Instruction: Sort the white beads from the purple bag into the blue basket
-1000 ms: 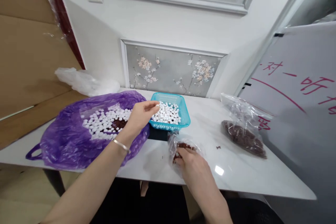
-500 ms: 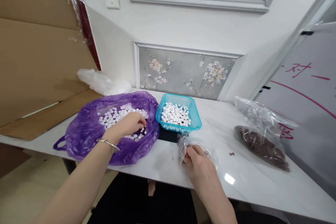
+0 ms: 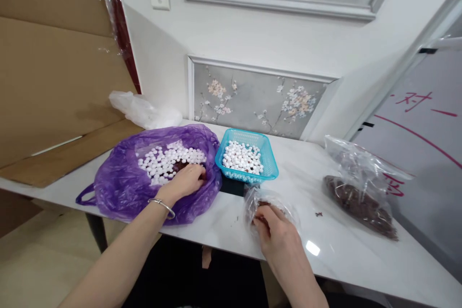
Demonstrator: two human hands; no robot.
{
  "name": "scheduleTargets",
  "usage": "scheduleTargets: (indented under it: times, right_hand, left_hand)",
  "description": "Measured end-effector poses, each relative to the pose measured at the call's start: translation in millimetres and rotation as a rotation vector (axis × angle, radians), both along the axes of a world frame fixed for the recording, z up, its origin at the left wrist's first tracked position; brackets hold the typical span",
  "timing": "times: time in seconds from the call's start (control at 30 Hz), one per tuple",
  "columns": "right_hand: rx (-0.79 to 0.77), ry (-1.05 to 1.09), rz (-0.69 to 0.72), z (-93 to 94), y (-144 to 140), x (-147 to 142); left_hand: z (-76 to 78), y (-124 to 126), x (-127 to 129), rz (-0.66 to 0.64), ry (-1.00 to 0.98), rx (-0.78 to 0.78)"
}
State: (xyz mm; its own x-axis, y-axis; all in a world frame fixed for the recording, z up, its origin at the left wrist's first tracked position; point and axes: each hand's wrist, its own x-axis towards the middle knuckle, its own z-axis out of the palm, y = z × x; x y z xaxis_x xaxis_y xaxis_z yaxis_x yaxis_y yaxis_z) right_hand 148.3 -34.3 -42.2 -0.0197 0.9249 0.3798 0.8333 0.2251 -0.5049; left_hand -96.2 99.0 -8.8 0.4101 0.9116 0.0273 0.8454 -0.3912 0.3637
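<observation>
My left hand (image 3: 186, 180) reaches into an open purple plastic bag (image 3: 122, 192), its fingers curled down among small white balls (image 3: 155, 163). Some dark brown bits (image 3: 179, 166) show beside the fingers. Its fingertips are hidden, so what they pinch cannot be made out. A silver bangle (image 3: 163, 206) circles this wrist. My right hand (image 3: 276, 226) dips into a small clear plastic bag (image 3: 252, 200) with brown pieces inside. Thumb and fingers are pressed together there; anything between them is too small to name.
Behind the hands stands a blue plastic basket (image 3: 269, 156) partly filled with white balls. A clear bag of brown pieces (image 3: 361, 204) lies at the right, with a loose brown piece (image 3: 318, 214) nearby. Cardboard (image 3: 54, 91) and a whitish plastic bag (image 3: 142, 110) are at the left.
My left hand has moved slightly right and down within the purple bag, and brown bits now show among the balls. My right hand stays in the clear bag, fingers still together.
</observation>
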Motion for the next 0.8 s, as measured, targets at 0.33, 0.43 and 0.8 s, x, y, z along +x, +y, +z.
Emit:
scheduleTargets:
  times: [0.33,0.43,0.8]
  right_hand:
    - [0.051,0.143,0.000,3.4,-7,5]
    - [0.055,0.166,0.019,4.2,-5,4]
    - [0.117,0.263,-0.018,-1.6,1,5]
  left_hand:
    - [12.2,-8,-14,0.075,-0.291,-0.029]
    - [6.0,-5,-20,0.096,-0.401,-0.057]
    - [21.0,-34,-9,0.128,-0.917,-0.245]
